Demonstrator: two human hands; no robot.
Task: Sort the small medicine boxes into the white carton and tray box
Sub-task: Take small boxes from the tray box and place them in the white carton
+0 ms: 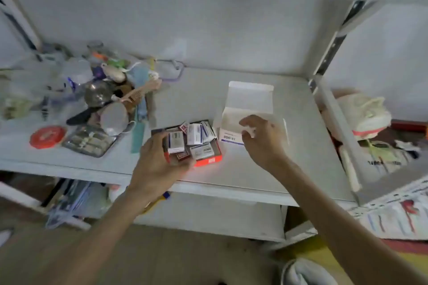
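left hand point(159, 159): nearest the camera, at the near-left corner of the tray box; fingers curled around that corner and touching a small upright box there. whether it grips the box or only steadies the tray, cannot tell.
right hand point(260, 139): over the front of the white carton, fingers loosely bent and partly spread; something pale sits at the fingertips, too blurred to name. holding or empty: cannot tell.
tray box point(209, 159): shallow, red-orange front edge, lying on the counter point(266, 176) just left of the carton; edges close, contact not confirmed.
medicine boxes point(195, 134): several small white boxes with blue bands heaped loosely in the tray, tilted at mixed angles, some overlapping.
white carton point(249, 109): open, lid flap standing up at the far side; interior appears mostly bare from this angle.
clutter point(104, 99): far left of the counter, a comb, round tins and bags; well apart from the work.
step in hand (judgement): moving boxes between tray and carton.
advice: take one box at a time from the top of the heap, keep the tray steadied, lay each flat and squared against a carton wall, and clear the raised flap on entry.
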